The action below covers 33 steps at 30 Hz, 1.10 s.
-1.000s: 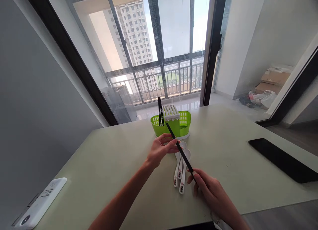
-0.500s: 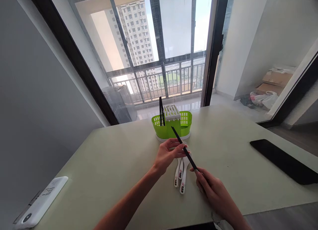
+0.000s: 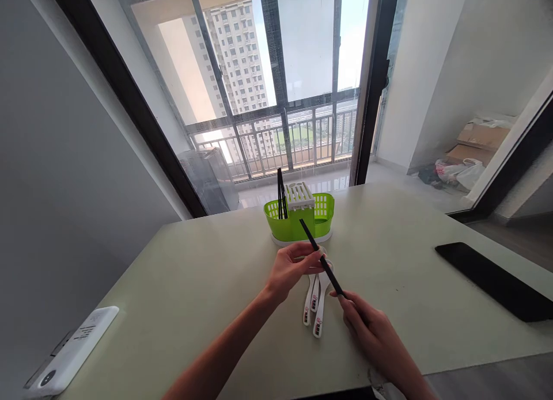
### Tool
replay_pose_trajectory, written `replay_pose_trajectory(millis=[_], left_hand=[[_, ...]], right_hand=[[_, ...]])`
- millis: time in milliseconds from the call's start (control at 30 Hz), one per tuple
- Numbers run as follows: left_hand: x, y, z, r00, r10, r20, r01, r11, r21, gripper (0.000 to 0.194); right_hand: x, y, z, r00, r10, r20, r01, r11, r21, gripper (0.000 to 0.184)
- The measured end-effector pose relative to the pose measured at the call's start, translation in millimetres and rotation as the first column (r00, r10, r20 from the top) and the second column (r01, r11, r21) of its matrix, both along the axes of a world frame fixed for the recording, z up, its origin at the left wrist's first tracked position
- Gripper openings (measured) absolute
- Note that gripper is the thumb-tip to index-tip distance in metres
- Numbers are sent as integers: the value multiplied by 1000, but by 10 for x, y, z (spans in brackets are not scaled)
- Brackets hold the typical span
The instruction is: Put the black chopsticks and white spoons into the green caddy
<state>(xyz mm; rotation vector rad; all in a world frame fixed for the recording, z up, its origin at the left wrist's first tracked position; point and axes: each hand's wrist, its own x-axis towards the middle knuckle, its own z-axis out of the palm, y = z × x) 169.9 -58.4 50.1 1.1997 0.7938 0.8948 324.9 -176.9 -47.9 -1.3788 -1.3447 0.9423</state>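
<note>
Black chopsticks slant between my two hands above the table. My left hand pinches them near the middle, its thumb on top. Lower down, my right hand grips their near end. Whether it is one pair or more I cannot tell. Under my left hand lie several white spoons, handles towards me, their bowls partly hidden by the fingers. Just beyond stands a green cutlery holder with a white slotted top. More black chopsticks lean upright in its left basket.
The pale green table reaches a glass door and window at the back. A white phone-like object lies at the left edge. On the right is a long black flat object. Part of a dark object shows at the front edge.
Almost nothing differs. The chopsticks' far tip has shifted very slightly to the right; both hands keep their hold.
</note>
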Motion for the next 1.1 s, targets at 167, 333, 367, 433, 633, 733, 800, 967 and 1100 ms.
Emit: replay_pose_trajectory(millis=[167, 333, 367, 433, 633, 733, 800, 967, 1100], left_hand=[[-38, 29, 16, 999, -29, -22, 29, 1000, 2, 49], [-61, 37, 8, 1000, 3, -31, -2, 1000, 16, 46], [-77, 51, 30, 999, 15, -34, -14, 999, 31, 46], [-143, 116, 123, 998, 57, -38, -54, 995, 81, 45], [-605, 629, 770, 904, 417, 99, -424, 836, 348, 42], [-818, 913, 1084, 797, 570, 200, -587, 650, 482, 40], [-886, 1069, 1193, 763, 608, 219, -604, 552, 575, 38], [-800, 1415, 1075, 739, 673, -19, -452, 517, 727, 33], [-640, 1661, 819, 679, 666, -310, -244, 603, 760, 31]], right_hand=[[11, 4, -20, 1000, -15, 8, 15, 1000, 8, 58], [2, 2, 11, 1000, -12, 12, 12, 1000, 29, 59], [-1, 0, 18, 1000, -19, 17, 18, 999, 33, 58], [-10, -4, 32, 999, -39, 21, 38, 998, 40, 59], [-52, 2, 49, 998, -57, -9, 57, 996, 70, 67], [-65, 9, 41, 998, -64, -10, 65, 996, 65, 65], [-66, 10, 37, 998, -60, -11, 60, 997, 58, 64], [-56, 5, 32, 999, -46, 26, 45, 998, 50, 61], [-49, 3, 32, 999, -26, 36, 24, 998, 53, 59]])
